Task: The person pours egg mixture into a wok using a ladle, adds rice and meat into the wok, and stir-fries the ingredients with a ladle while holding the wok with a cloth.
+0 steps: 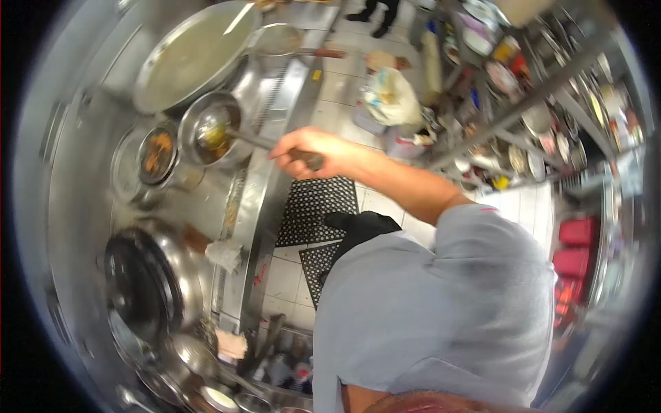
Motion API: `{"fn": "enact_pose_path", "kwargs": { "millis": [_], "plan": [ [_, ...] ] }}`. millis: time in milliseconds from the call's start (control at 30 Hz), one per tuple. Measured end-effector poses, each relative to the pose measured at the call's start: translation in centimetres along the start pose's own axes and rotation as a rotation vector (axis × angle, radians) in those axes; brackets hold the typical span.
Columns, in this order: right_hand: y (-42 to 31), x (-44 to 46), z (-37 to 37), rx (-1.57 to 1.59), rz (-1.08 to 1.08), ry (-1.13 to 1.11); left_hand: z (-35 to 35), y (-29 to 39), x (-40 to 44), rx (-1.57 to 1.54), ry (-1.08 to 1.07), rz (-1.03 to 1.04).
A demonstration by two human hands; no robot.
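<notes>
My right hand is closed around the dark handle of a metal ladle. The ladle reaches left into a round steel pan, where its bowl sits among yellowish liquid with brown bits; blur hides the finer detail. Right beside that pan is a strainer with orange-brown pieces in it, resting on a round vessel. A large wide wok filled with pale liquid stands just above the pan. My left hand is out of view; only a bit of that arm shows at the bottom edge.
A dark round lid or pan lies on a big steel pot, with cloths near the counter edge. Bowls crowd the lower left. Black perforated mats cover the floor. Cluttered shelves stand behind; another person's legs show at top.
</notes>
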State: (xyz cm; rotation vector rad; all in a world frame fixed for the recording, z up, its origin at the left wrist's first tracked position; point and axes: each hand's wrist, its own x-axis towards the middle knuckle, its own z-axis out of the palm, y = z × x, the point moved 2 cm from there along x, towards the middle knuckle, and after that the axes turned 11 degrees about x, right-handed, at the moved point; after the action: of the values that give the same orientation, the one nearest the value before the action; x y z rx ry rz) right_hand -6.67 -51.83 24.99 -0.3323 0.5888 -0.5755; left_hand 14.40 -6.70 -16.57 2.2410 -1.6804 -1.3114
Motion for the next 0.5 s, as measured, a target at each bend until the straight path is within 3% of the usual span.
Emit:
{"fn": "enact_pose_path", "kwargs": {
  "millis": [367, 500],
  "plan": [
    [7.1, -1.3, 1.7, 0.380, -0.153, -0.012, -13.4, -6.2, 1.7, 0.358, -0.214, 0.116],
    [7.7, -1.7, 2.5, 0.347, -0.224, -0.028, -16.7, -6.1, 4.2, 0.428, -0.222, 0.142]
  ]
}}
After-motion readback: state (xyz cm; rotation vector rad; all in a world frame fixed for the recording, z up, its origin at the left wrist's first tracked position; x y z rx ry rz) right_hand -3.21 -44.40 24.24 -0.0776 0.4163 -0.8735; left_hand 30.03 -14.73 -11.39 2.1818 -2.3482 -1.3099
